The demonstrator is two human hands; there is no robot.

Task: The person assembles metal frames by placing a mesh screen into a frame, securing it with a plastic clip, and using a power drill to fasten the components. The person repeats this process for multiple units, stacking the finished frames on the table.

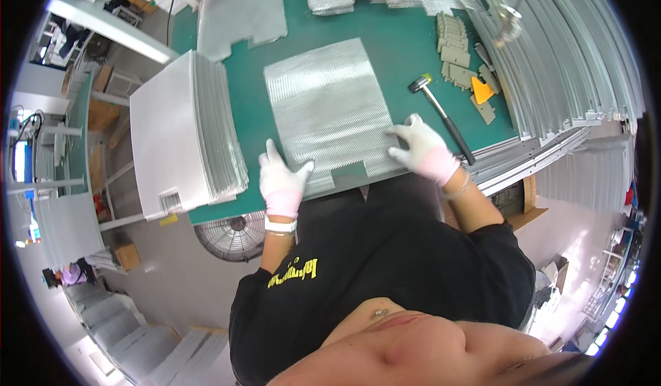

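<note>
A silvery, finely patterned sheet [330, 107] with a notch in its near edge lies flat on the green tabletop [251, 121]. At its near left corner is my left hand [282, 183], in a white and pink glove, with thumb and fingers spread. My right hand [423, 150], gloved the same way, is at the sheet's right edge with its fingers apart. Neither hand is closed round anything. To the right of the sheet lies a hammer [444, 117] with a black grip, its head pointing away from me.
A tall stack of notched sheets [182, 131] stands at the left table edge. More sheets [241, 14] lie at the back. Grey-beige plates [454, 55] and an orange-yellow piece [482, 91] lie right. Long metal profiles [564, 55] fill the far right. A fan [237, 236] stands below, left.
</note>
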